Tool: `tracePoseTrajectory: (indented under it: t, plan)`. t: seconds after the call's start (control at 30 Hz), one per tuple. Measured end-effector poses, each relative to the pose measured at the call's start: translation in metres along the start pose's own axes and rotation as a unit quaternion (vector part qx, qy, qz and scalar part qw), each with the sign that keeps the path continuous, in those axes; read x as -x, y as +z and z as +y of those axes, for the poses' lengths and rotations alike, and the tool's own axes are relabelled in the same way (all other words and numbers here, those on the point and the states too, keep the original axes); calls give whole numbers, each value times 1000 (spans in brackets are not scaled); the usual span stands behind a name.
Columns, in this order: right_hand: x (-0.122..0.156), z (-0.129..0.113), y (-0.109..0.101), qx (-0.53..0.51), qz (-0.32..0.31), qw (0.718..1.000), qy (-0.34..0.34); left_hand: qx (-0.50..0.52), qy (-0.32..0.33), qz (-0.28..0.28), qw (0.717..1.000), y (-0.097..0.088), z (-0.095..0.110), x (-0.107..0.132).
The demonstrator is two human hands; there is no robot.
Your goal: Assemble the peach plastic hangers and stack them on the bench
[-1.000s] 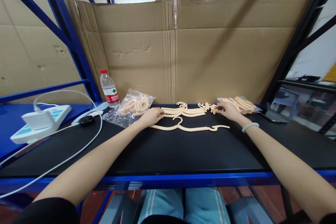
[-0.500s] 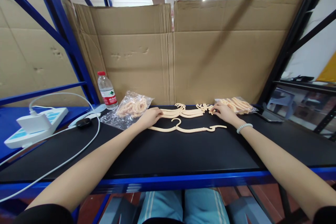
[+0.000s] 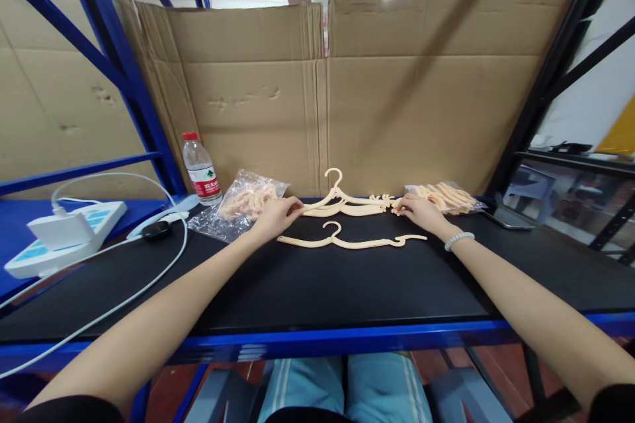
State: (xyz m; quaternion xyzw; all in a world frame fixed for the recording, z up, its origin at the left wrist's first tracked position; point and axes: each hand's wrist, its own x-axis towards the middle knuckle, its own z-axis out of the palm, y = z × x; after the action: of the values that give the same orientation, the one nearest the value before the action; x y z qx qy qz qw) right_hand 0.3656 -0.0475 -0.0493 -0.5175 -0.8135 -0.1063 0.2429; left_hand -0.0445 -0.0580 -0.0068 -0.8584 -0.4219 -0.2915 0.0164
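A cream clothes hanger is tilted up at the back of the black table, its hook pointing upward. My left hand is closed on the left end of it. At its right end, my right hand pinches with fingers together; the exact grip point is partly hidden. Beneath and just behind it lies a row of similar stacked hangers. In front, another cream hanger lies flat by itself, with a curved piece at its right end.
Clear plastic bags of cream parts, a left bag and a right bag, lie beside my hands. A water bottle, power strip and white cables occupy the left. A phone rests at right. Cardboard walls the back.
One hanger from the stack has been raised, its hook now standing up between my hands. My left hand has moved slightly away from the front hanger, whose left end now shows.
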Motion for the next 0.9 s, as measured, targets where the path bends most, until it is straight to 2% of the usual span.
tracePoseTrajectory:
  t: [0.17, 0.37, 0.53, 0.77, 0.9]
  plan:
    - [0, -1, 3, -1, -7, 1000, -20, 32, -5, 22, 999, -2, 6, 3]
    - [-1, -2, 6, 5, -15, 999, -31, 55, -4, 13, 998, -2, 13, 5]
    - [-1, -2, 7, -18, 6, 999, -33, 89, -12, 8, 996, -2, 17, 6]
    - [-2, -6, -2, -53, 94, 994, -2, 148, -47, 5, 988, 0, 13, 6]
    - [-2, -18, -13, -77, 184, 979, 42, 160, -64, 0, 985, 0, 14, 6]
